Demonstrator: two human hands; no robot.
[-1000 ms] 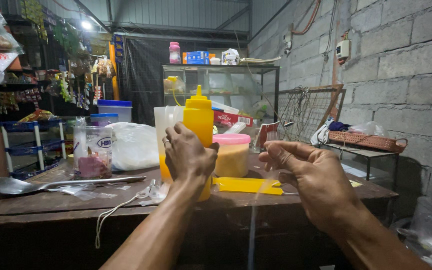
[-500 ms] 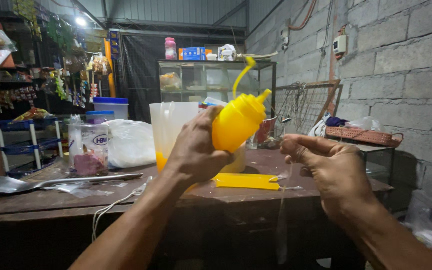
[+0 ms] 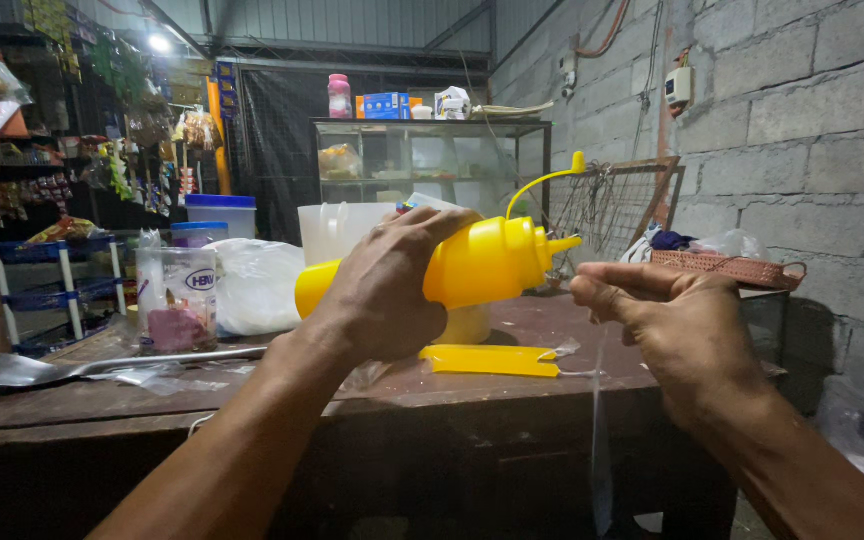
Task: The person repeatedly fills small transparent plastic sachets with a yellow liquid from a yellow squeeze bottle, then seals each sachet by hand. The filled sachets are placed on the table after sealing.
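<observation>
My left hand (image 3: 384, 290) grips a yellow squeeze bottle (image 3: 482, 265) and holds it on its side, nozzle pointing right, its tethered cap dangling above. My right hand (image 3: 672, 330) is raised just right of the nozzle, fingers pinched on the top edge of a thin clear plastic bag (image 3: 600, 420) that hangs down below it. The nozzle tip sits a little left of the bag's mouth. Both hands hover over the front of a dark wooden table (image 3: 102, 400).
On the table lie a yellow flat lid (image 3: 487, 360), a long metal ladle (image 3: 42, 368), a clear jar with pink contents (image 3: 176, 300), a white bag (image 3: 257, 285) and a translucent jug (image 3: 337, 232). A glass cabinet (image 3: 432, 165) stands behind. A block wall is at right.
My left hand lifted the yellow bottle off the table and tipped it from upright to lying sideways, nozzle toward my right hand. My right hand stayed raised with the bag.
</observation>
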